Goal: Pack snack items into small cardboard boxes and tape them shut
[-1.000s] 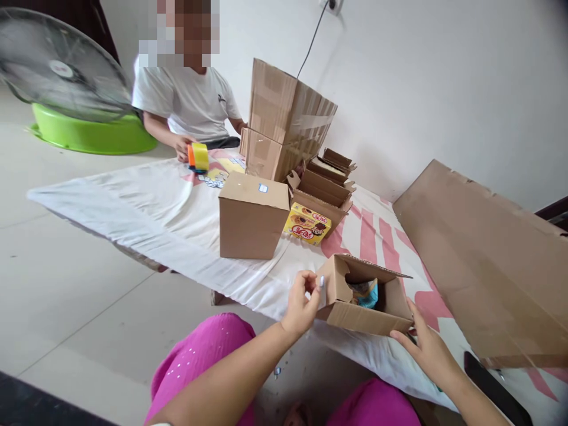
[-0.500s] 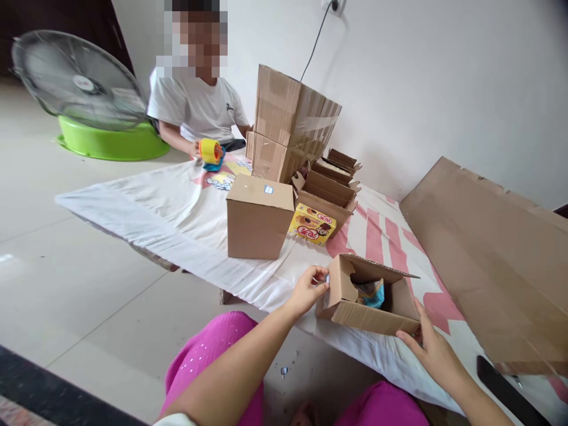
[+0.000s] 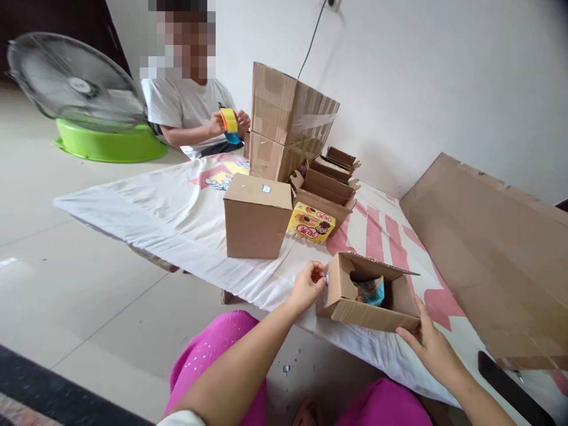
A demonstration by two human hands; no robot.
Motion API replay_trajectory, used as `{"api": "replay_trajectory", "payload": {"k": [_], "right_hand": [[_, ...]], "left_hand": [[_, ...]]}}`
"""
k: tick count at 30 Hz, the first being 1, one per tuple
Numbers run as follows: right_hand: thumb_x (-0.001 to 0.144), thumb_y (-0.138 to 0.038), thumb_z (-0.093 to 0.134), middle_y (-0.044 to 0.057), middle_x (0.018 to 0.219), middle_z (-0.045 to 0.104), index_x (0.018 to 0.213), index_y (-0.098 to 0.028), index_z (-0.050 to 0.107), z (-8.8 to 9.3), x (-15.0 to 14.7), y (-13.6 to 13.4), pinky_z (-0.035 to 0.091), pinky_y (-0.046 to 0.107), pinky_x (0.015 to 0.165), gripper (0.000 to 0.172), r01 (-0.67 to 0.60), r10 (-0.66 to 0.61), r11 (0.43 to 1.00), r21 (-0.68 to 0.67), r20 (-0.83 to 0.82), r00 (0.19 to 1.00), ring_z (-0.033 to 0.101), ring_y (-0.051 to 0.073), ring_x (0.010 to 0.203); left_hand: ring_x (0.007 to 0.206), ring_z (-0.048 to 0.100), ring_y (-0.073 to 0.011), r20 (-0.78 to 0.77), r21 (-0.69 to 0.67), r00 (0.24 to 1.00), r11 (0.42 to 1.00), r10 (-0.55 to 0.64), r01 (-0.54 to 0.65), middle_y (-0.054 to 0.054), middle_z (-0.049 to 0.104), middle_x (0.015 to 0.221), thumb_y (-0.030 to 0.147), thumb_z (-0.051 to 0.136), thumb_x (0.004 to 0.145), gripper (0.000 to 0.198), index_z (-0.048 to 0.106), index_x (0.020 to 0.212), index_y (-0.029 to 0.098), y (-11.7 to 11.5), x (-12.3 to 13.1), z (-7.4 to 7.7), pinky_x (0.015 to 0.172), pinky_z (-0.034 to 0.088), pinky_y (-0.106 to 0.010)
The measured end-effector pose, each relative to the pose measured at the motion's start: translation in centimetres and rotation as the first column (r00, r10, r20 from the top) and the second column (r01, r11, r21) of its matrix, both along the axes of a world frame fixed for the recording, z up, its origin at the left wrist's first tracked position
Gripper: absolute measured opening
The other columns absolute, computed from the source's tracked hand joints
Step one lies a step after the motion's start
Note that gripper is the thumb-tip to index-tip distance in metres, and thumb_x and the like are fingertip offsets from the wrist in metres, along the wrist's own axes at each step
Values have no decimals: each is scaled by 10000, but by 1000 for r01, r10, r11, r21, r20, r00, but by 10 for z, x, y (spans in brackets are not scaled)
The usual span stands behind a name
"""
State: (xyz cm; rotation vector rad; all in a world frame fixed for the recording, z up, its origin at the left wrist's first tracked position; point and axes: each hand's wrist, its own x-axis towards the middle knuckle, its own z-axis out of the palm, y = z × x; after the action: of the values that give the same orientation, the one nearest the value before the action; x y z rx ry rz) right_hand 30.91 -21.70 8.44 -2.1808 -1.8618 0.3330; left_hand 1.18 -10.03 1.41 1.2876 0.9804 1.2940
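Toward the frame's lower right, an open cardboard box [image 3: 377,316] on the worktop [image 3: 168,207], our left forearm [image 3: 239,361] slanting up, left hand [image 3: 307,288] curled narrow at the box's label [image 3: 327,280], grip unclear to us, right hand [image 3: 428,340] spread against its right end.

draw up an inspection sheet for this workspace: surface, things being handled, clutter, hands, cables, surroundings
surface: table under a white, pink-patterned cloth, wrinkled in places
things handled: open carton near the table edge, a blue-and-brown item inside
clutter: closed box, yellow packet box, open boxes, tall taped carton, dark flat object
hands: left hand at the open carton's left end, fingertips by a small label, grip unclear; right hand spread at its right end
cables: dark cable from the wall socket, lower end hidden
surroundings: fan, green basin, large cardboard sheet, another person seated opposite
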Motion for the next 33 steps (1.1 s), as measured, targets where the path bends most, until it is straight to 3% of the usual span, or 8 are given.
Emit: {"api": "replay_trajectory", "payload": {"k": [14,17,20,22,24,28,31,33], "right_hand": [[833,-626,441,185,1332,529,1504,-150,72,-8,5,2,515,414,851,902,-17,16,999,35,8,1000,646,285,1015],[848,-629,431,200,1427,422,1498,-143,116,-6,6,5,446,468,975,870,-120,102,983,140,127,987,491,322,1247],[821,-685,431,216,1453,367,1476,-122,214,9,-11,1,316,576,1055,890,-179,61,911,370,309,949,322,385,1350],[812,-697,440,206,1432,396,1446,-141,295,24,-34,-10,235,619,1077,856,-209,5,842,498,380,925,267,405,1368],[837,-648,459,176,1377,469,1395,-190,383,36,-62,-26,226,600,1087,726,-314,98,784,535,392,915,298,387,1354],[862,-485,568,92,1070,667,1252,-221,501,46,-114,-52,404,470,960,475,-530,476,650,545,251,843,566,270,1074],[883,-251,573,7,826,687,982,-239,609,42,-122,-59,433,393,852,106,-481,503,632,607,151,851,595,185,864],[883,-209,546,-5,754,669,848,-232,623,37,-103,-60,436,379,831,87,-396,445,682,615,82,892,589,172,816]], "left_hand": [[649,488,-127,53,-34,998,999,-35,37,20,534,681,198,538,702,49,496,677,192,5,1,-2,638,394,-252],[769,549,-143,185,-10,982,1000,-24,26,-25,583,854,285,505,766,116,458,710,195,3,-7,8,724,440,-276],[869,553,-167,264,112,960,986,93,-127,-44,556,945,296,511,798,128,451,739,199,-13,-17,23,811,443,-315],[925,540,-185,152,283,969,930,196,-233,-46,539,951,244,490,819,80,464,755,204,-32,-18,35,859,430,-343],[957,528,-203,-5,524,963,821,268,-226,-52,537,970,179,497,803,42,481,777,208,-55,-16,47,869,425,-366],[924,540,-215,-201,827,965,557,167,75,-57,560,936,73,553,716,178,505,825,205,-95,-2,59,796,463,-367],[922,554,-217,-267,847,959,497,93,188,-62,577,920,48,561,715,205,521,851,196,-105,6,57,777,479,-367],[934,557,-228,-229,859,968,489,104,150,-66,576,950,61,592,707,229,521,877,197,-102,8,54,788,480,-388]]}}
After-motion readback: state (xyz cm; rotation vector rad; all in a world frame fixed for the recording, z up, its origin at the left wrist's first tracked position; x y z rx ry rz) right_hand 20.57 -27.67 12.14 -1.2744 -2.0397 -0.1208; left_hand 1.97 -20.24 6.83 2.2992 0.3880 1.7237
